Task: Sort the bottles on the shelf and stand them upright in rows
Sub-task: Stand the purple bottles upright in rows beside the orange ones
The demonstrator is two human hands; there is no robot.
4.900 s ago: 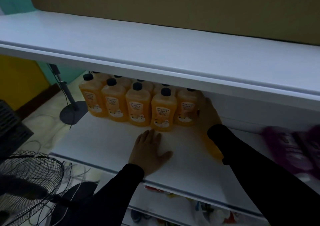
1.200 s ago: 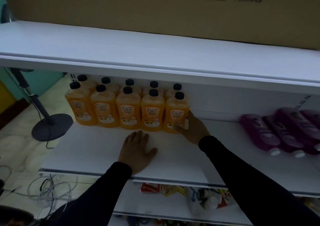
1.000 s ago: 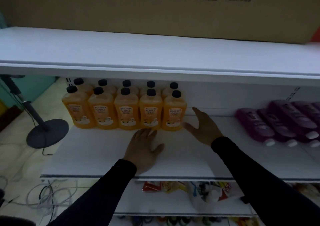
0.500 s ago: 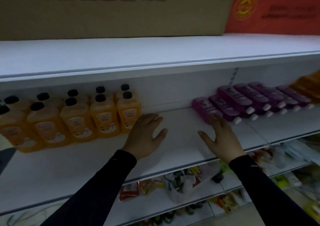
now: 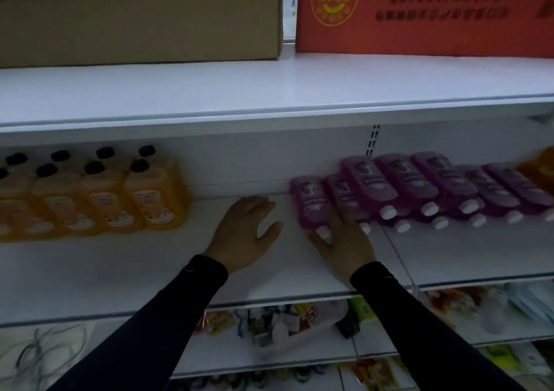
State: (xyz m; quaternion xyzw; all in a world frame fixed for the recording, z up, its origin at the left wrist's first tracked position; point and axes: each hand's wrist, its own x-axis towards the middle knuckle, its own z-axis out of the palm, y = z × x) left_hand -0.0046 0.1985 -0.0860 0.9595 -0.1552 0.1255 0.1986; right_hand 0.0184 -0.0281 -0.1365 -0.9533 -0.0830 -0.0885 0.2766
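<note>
Right grip (image 5: 338,240) is spread loose over the cap end of the nearest purple bottle (image 5: 308,203), not clamped yet, probably lining up to stand it. Left grip (image 5: 244,234) lies flat on the shelf (image 5: 120,270), bracing. Orange bottles (image 5: 153,195) stand upright at 9 o'clock.

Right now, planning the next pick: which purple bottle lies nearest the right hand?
The leftmost purple bottle; its white cap meets the right hand, while the others lie farther right.
</note>
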